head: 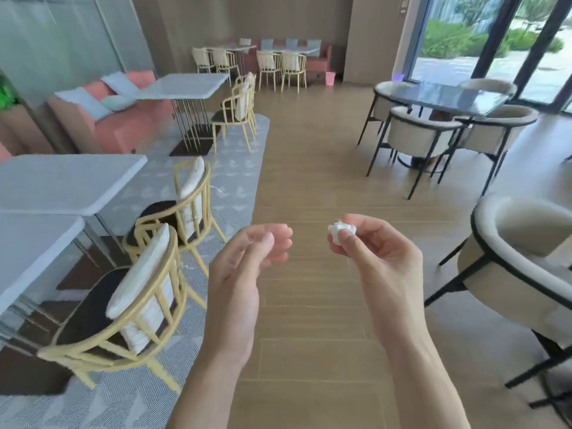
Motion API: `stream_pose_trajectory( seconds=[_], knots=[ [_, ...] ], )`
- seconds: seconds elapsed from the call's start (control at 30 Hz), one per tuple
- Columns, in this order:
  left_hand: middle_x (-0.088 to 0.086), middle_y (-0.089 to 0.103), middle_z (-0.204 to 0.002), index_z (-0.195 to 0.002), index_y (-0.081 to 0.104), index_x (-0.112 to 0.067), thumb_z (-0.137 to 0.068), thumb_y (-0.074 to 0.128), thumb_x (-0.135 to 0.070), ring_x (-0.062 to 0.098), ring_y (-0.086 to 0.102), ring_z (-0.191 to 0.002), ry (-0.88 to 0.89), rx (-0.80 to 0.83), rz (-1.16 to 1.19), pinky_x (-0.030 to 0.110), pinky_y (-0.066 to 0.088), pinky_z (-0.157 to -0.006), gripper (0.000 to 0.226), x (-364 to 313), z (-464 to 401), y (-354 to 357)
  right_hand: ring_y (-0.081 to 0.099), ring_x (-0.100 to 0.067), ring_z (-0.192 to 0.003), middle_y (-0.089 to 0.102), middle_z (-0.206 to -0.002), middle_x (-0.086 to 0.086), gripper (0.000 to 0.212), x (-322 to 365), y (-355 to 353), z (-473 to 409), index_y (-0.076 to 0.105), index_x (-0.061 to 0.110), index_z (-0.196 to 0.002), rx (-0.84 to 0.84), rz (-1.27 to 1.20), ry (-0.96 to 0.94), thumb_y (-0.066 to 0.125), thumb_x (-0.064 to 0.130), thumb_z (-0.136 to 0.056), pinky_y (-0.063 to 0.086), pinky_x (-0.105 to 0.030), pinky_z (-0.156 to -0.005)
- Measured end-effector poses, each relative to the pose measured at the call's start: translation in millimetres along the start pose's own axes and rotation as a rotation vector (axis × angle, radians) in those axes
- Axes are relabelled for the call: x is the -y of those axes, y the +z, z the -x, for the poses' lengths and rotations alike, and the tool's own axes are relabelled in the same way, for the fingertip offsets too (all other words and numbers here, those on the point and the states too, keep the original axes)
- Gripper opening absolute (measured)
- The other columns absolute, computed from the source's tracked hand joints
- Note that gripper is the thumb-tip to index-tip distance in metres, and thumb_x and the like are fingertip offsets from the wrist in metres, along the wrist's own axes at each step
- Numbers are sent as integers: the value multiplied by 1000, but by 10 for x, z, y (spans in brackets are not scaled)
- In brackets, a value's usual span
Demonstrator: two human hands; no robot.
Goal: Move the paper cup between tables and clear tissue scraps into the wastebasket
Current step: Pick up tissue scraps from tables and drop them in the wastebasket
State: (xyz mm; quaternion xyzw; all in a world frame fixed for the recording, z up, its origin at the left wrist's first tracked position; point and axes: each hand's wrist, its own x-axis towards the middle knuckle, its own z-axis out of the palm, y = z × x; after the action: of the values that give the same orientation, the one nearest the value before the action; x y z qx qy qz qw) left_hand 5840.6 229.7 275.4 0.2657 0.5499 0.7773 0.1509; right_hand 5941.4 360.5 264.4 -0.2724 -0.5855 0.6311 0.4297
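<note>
A wooden floor aisle point(309, 168) runs open straight ahead to the pink wastebasket point(330, 78) by the far wall. Yellow chairs point(148, 292) and white counters point(62, 181) crowd its left edge; cream armchairs point(520, 274) and a dark counter point(445, 97) stand along its right.

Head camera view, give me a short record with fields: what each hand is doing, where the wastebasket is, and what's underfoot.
right hand: right hand pinches a small crumpled white tissue scrap between thumb and fingertips
left hand: left hand has its fingers loosely curled and holds nothing that shows
wastebasket: small pink plastic wastebasket stands on the floor far ahead, by the back wall
floor: light wooden plank floor, an open aisle between the seating on both sides
</note>
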Motion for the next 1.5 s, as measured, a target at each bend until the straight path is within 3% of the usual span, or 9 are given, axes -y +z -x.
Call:
stream_pose_trajectory(
  seconds=[0.27, 0.47, 0.77, 0.87, 1.0, 1.17, 1.33, 1.5],
  knots=[
    [9, 78, -103, -85, 80, -20, -88, 58, -23, 25, 73, -101, -90, -89, 13, 41, 56, -91, 23, 702, -1442, 202, 76, -22, -81, 78, -87, -8, 6, -629, 289, -1426, 77, 16, -97, 47, 83, 113, 78, 18, -91, 58, -26, -79],
    [9, 78, -104, -84, 82, -24, -87, 58, -23, 26, 73, -102, -139, -64, 66, 43, 56, -93, 25, 1307, -2865, 250, 77, -20, -81, 79, -86, -5, 5, -1096, 739, -2759, 77, 16, -96, 26, 137, 109, 78, 19, -91, 54, -16, -73],
    [8, 78, -101, -82, 77, -19, -86, 58, -21, 23, 72, -100, -94, -33, 89, 42, 56, -92, 19, 1578, -5364, 385, 77, -22, -81, 79, -87, -6, 5, -1218, 1501, -5004, 78, 16, -97, -115, 114, 56, 78, 17, -91, 59, -32, -84],
    [8, 78, -101, -89, 76, -12, -86, 59, -23, 22, 72, -100, -133, 12, 56, 45, 55, -95, 21, 1759, -5842, 513, 78, -22, -81, 79, -86, -6, 5, -1328, 1621, -5508, 78, 18, -96, -126, 88, 76, 78, 18, -91, 58, -21, -76],
    [10, 78, -102, -93, 75, -7, -86, 59, -23, 21, 73, -98, -176, 58, 12, 49, 55, -97, 24, 2111, -6579, 763, 77, -21, -79, 79, -84, -4, 3, -1571, 1709, -6310, 78, 18, -94, -169, 69, 86, 78, 17, -92, 53, -14, -72],
    [8, 77, -101, -81, 79, -21, -86, 60, -21, 22, 72, -97, -149, 23, -1, 48, 56, -94, 20, 2589, -7601, 1147, 76, -19, -78, 79, -85, -5, 3, -1915, 1689, -7514, 78, 15, -94, -186, 1, 66, 77, 13, -92, 56, -18, -73],
    [8, 76, -102, -83, 77, -19, -86, 59, -19, 25, 72, -98, -113, 22, -20, 47, 56, -95, 18, 2943, -8774, 1775, 75, -16, -78, 79, -85, -4, 4, -1973, 1640, -8970, 79, 15, -95, -148, -8, 43, 77, 14, -92, 62, -35, -85],
    [9, 76, -102, -83, 78, -21, -88, 59, -18, 24, 72, -98, -66, 20, -9, 43, 56, -93, 20, 3192, -9821, 2382, 74, -14, -79, 79, -87, -4, 5, -1904, 1579, -10204, 79, 12, -96, -111, -31, -5, 76, 14, -92, 62, -30, -84]
  ],
)
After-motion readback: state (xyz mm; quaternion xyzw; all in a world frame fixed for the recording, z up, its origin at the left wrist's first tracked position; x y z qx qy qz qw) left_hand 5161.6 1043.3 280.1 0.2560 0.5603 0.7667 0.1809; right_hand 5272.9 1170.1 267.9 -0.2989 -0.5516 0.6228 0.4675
